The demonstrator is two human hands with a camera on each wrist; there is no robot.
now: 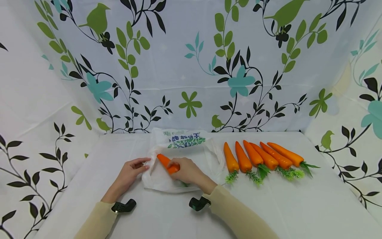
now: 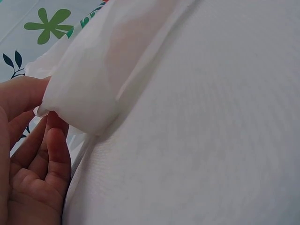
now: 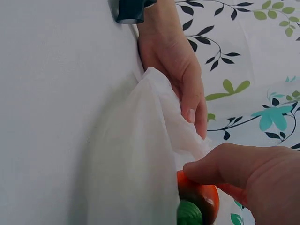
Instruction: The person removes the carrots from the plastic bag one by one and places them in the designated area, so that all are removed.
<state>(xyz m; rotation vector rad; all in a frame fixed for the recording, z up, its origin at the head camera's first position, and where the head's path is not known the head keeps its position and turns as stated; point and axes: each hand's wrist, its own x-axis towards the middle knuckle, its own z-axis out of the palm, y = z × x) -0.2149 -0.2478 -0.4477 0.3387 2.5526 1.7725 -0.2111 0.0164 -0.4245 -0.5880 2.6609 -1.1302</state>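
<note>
A thin white plastic bag (image 1: 159, 184) with blue and green print lies at the middle of the table. My left hand (image 1: 130, 174) pinches the bag's left edge between thumb and fingers; the left wrist view shows the film (image 2: 84, 98) caught there. Over the bag's opening, my right hand (image 1: 189, 171) grips an orange carrot (image 1: 162, 160), its narrow end pointing to the upper left. In the right wrist view, the carrot's thick end (image 3: 208, 199) and green top show beside the bag wall, below the thumb. The fingers hide part of the carrot.
To the right of the bag, several orange carrots (image 1: 252, 153) with green tops lie in a row on the white table (image 1: 167, 215). Behind the table hangs a patterned cloth (image 1: 167, 73) with leaves and birds. A dark wrist camera (image 1: 123, 205) sits on each wrist.
</note>
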